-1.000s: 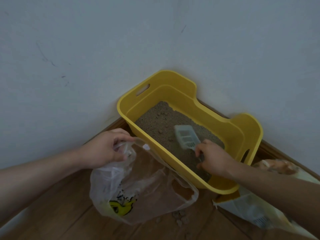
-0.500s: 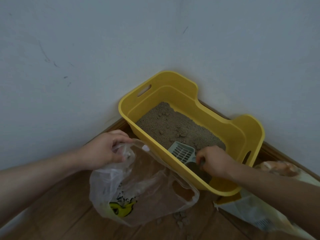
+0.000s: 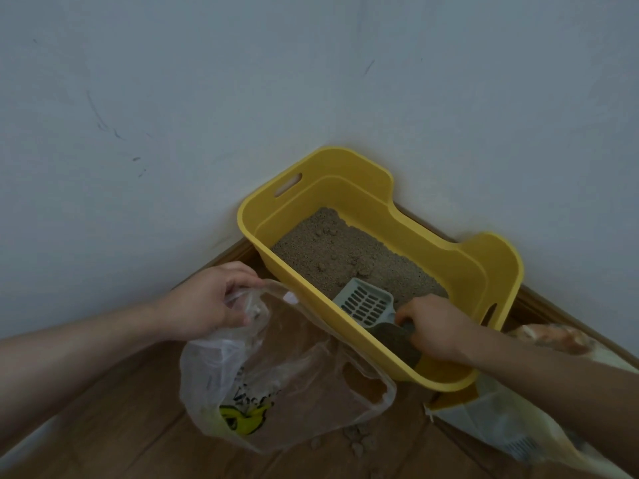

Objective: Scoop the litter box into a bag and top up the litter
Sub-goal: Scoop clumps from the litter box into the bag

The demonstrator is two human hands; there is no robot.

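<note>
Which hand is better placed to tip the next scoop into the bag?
Right. The right hand already grips the scoop inside the box; the left hand holds the bag open beside it.

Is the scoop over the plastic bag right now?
No, the slotted grey scoop in the right hand sits inside the yellow litter box, beside the clear plastic bag.

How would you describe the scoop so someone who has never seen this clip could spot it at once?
Find the yellow litter box in the corner where the two walls meet. At its near end, the right hand grips a handle; the scoop is the pale grey-green plastic blade on it, resting on the brown litter. Its rows of slots set it apart from everything else nearby.
</note>
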